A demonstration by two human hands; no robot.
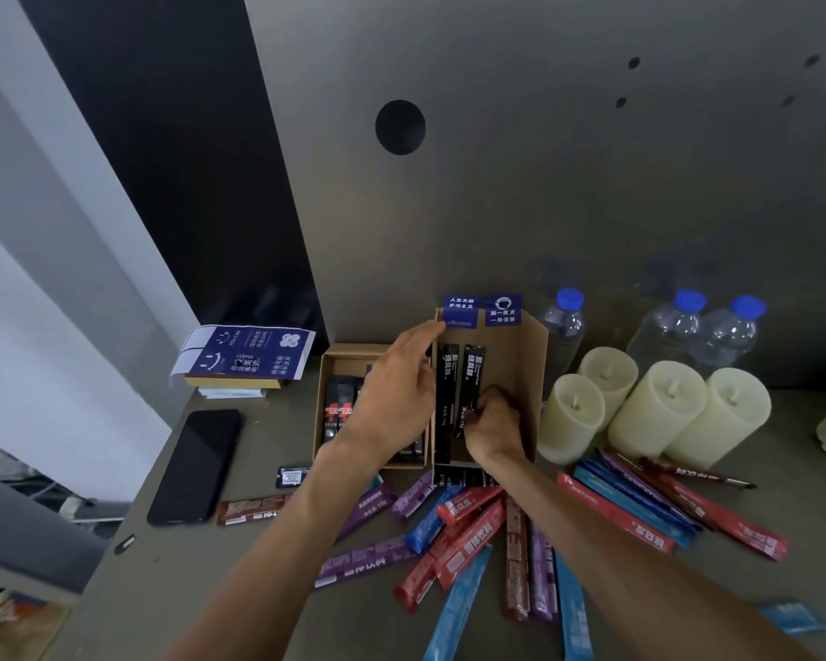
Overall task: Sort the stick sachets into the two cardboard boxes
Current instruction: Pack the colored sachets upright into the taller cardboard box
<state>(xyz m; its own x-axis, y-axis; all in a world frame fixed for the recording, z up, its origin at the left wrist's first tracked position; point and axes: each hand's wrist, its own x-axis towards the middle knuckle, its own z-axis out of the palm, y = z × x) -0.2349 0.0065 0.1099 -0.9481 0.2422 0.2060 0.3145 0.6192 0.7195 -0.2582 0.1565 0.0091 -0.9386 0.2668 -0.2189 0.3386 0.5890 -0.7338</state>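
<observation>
Two open cardboard boxes stand side by side at the back of the table. The left box [324, 374] holds dark sachets with red print [338, 407]. In the right box [530, 374] lie two black stick sachets. My right hand [494, 429] is inside that box, pinching the lower end of the right-hand black sachet [470, 384]. My left hand [397, 398] rests on the wall between the boxes, its fingers touching the right box's left edge. Several red, blue, purple and brown stick sachets [468, 531] lie loose on the table in front of the boxes.
A black phone [196, 465] lies at the left, with a blue printed carton on a stack [244, 357] behind it. Cream pillar candles [654, 412] and water bottles [563, 322] stand at the right. A small black sachet [293, 477] lies near the left box.
</observation>
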